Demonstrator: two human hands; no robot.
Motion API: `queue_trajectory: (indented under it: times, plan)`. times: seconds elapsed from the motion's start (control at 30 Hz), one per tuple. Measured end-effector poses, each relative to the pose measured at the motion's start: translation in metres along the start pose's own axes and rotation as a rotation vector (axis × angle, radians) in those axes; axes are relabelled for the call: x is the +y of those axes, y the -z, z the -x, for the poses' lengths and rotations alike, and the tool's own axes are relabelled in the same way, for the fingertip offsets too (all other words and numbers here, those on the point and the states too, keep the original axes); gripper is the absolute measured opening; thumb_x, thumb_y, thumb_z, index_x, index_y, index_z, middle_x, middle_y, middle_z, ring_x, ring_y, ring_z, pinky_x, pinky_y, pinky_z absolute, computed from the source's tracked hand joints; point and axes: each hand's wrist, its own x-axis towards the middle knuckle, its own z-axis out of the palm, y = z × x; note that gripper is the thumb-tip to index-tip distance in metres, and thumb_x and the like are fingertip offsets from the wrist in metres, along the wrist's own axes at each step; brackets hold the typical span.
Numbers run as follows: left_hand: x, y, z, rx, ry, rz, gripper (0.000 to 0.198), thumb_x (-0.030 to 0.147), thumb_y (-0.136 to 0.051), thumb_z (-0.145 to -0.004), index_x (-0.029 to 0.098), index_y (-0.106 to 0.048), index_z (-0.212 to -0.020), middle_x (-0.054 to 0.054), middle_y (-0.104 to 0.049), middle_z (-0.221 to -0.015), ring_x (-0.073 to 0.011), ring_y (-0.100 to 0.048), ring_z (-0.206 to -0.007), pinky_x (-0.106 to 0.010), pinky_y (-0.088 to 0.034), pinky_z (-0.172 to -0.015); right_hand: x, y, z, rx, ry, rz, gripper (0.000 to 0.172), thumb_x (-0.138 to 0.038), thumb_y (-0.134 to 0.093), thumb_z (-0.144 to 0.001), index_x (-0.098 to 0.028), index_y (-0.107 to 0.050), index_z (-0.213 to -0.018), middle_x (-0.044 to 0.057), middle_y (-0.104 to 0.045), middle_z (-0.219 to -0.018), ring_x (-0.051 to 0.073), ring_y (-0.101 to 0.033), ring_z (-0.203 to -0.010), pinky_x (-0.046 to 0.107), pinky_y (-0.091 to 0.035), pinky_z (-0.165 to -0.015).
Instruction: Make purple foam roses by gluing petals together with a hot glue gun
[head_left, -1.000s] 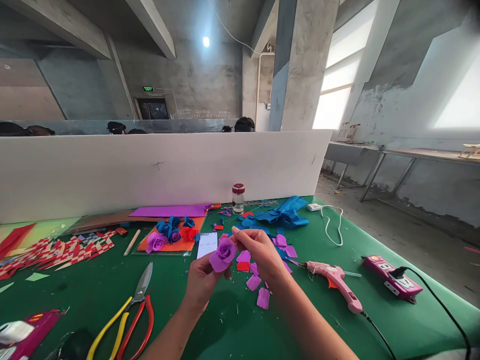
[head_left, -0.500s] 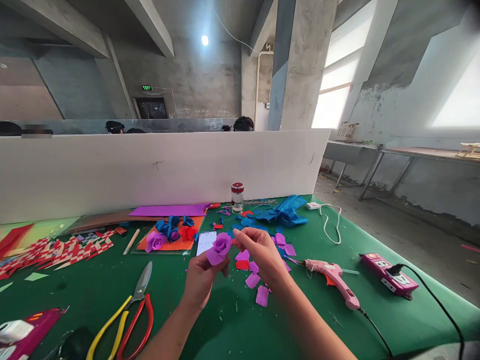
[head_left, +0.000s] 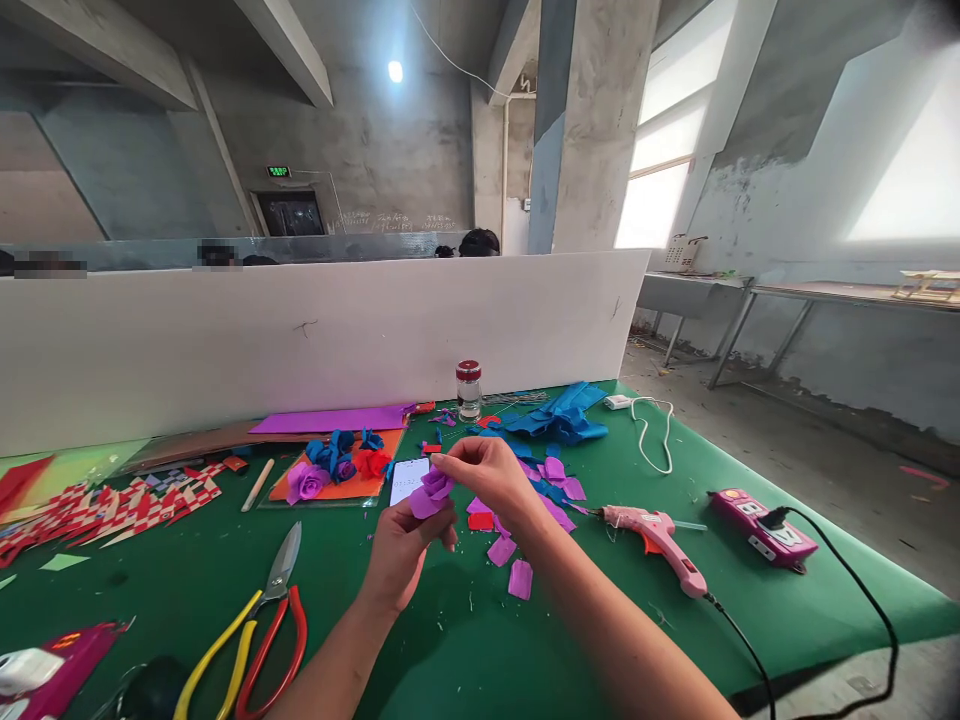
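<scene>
One green tabletop [head_left: 150, 570] fills the lower view and one white partition [head_left: 390, 330] stands at its 12 o'clock edge; after these come two bare hands, one pair of scissors [head_left: 283, 565] at 8 o'clock of the hands, one pink glue gun [head_left: 660, 540] at 3 o'clock, one red-lidded jar [head_left: 469, 398] at 1 o'clock, and, smaller, one purple paper rose [head_left: 431, 497] held in front of the person, above the table's middle. The left hand [head_left: 405, 550] has its thumb and fingers closed around the rose's base; the right hand [head_left: 491, 480] has its fingertips drawn nearly together against the upper edge, and whether a petal is pinched between them I cannot tell. The rose is matt and tilted, with curled layers overlapping at the top and a broader petal spreading towards 8 o'clock. Around it lie crumpled blue crepe paper [head_left: 566, 415] at 2 o'clock, a flat purple sheet [head_left: 330, 420] at 10, an orange sheet [head_left: 375, 488] bearing blue, red and purple flowers just past 9, and loose purple petals [head_left: 520, 580] at 4. The left hand hides the rose's underside, and the right hand and forearm cover some petals
</scene>
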Motion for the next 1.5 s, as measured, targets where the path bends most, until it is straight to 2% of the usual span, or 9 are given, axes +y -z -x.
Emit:
queue_trajectory:
  times: [0.2,0.53,0.77,0.87,1.03,1.13,1.27,1.37,1.5]
  plan:
    - [0.003,-0.004,0.001,-0.003,-0.015,-0.015,0.015,0.026,-0.079,-0.069,0.015,-0.072,-0.077,-0.001,-0.063,-0.062,-0.012,-0.055,-0.052,-0.026,-0.045,-0.05,0.002,0.0,-0.005,-0.01,-0.072,-0.03,0.027,-0.04,-0.069,-0.068,-0.017,-0.062,-0.055,0.001,-0.066,-0.059,0.014,-0.058,-0.059,0.024,-0.041,-0.055]
    - [0.001,-0.005,0.003,-0.001,-0.054,-0.05,0.015,0.026,-0.078,-0.07,0.016,-0.073,-0.08,0.0,-0.061,-0.06,-0.0122,-0.053,-0.052,-0.027,-0.045,-0.051,0.003,0.004,-0.001,-0.066,-0.147,-0.254,0.032,-0.043,-0.078,-0.061,-0.015,-0.062,-0.059,0.001,-0.063,-0.06,0.01,-0.05,-0.053,0.025,-0.041,-0.056]
    - [0.001,-0.003,0.003,-0.005,-0.074,-0.088,0.012,0.027,-0.076,-0.072,0.016,-0.07,-0.072,0.001,-0.06,-0.056,-0.0118,-0.053,-0.052,-0.026,-0.045,-0.054,0.0,0.004,0.004,-0.131,-0.128,-0.282,0.038,-0.051,-0.074,-0.067,-0.015,-0.061,-0.06,-0.001,-0.058,-0.058,0.009,-0.047,-0.053,0.023,-0.04,-0.056]
    - [-0.002,-0.001,0.004,0.013,-0.083,-0.121,0.012,0.027,-0.077,-0.071,0.016,-0.07,-0.071,0.0,-0.063,-0.055,-0.0127,-0.055,-0.052,-0.027,-0.046,-0.054,-0.007,0.006,0.007,-0.075,-0.101,-0.237,0.038,-0.05,-0.075,-0.066,-0.015,-0.061,-0.061,-0.002,-0.056,-0.055,0.008,-0.045,-0.051,0.023,-0.037,-0.053]
    - [-0.006,0.004,0.001,0.066,-0.127,-0.145,0.01,0.025,-0.077,-0.071,0.016,-0.072,-0.073,-0.001,-0.066,-0.058,-0.0141,-0.059,-0.054,-0.028,-0.049,-0.058,-0.014,0.033,0.02,0.076,-0.028,-0.171,0.042,-0.057,-0.062,-0.077,-0.015,-0.065,-0.07,-0.003,-0.052,-0.05,0.009,-0.043,-0.048,0.023,-0.035,-0.052]
    - [-0.008,0.005,-0.001,0.076,-0.163,-0.126,0.01,0.025,-0.076,-0.071,0.016,-0.073,-0.075,-0.001,-0.066,-0.059,-0.0151,-0.06,-0.056,-0.03,-0.05,-0.06,0.0,0.06,0.028,0.131,-0.035,-0.152,0.041,-0.057,-0.061,-0.077,-0.016,-0.064,-0.077,-0.004,-0.051,-0.052,0.009,-0.044,-0.048,0.022,-0.035,-0.051]
    - [-0.008,0.004,-0.003,0.065,-0.174,-0.107,0.01,0.023,-0.075,-0.073,0.017,-0.074,-0.079,-0.002,-0.068,-0.065,-0.0153,-0.06,-0.059,-0.029,-0.05,-0.058,0.041,0.096,0.033,0.246,-0.052,0.08,0.038,-0.055,-0.066,-0.072,-0.017,-0.061,-0.073,-0.002,-0.055,-0.055,0.011,-0.048,-0.051,0.023,-0.037,-0.052]
    - [-0.008,0.003,-0.005,0.051,-0.169,-0.092,0.009,0.023,-0.075,-0.073,0.016,-0.073,-0.079,-0.002,-0.067,-0.065,-0.0156,-0.06,-0.059,-0.03,-0.05,-0.055,0.07,0.116,0.031,0.297,-0.042,0.434,0.03,-0.048,-0.06,-0.076,-0.018,-0.062,-0.07,-0.001,-0.058,-0.055,0.013,-0.05,-0.052,0.024,-0.035,-0.051]
    - [-0.006,0.003,-0.005,0.061,-0.169,-0.09,0.009,0.023,-0.075,-0.073,0.016,-0.073,-0.079,-0.003,-0.067,-0.067,-0.0154,-0.06,-0.059,-0.03,-0.05,-0.054,0.083,0.132,0.024,0.32,-0.077,0.915,0.022,-0.035,-0.052,-0.082,-0.02,-0.067,-0.074,0.001,-0.064,-0.061,0.014,-0.053,-0.056,0.024,-0.032,-0.053]
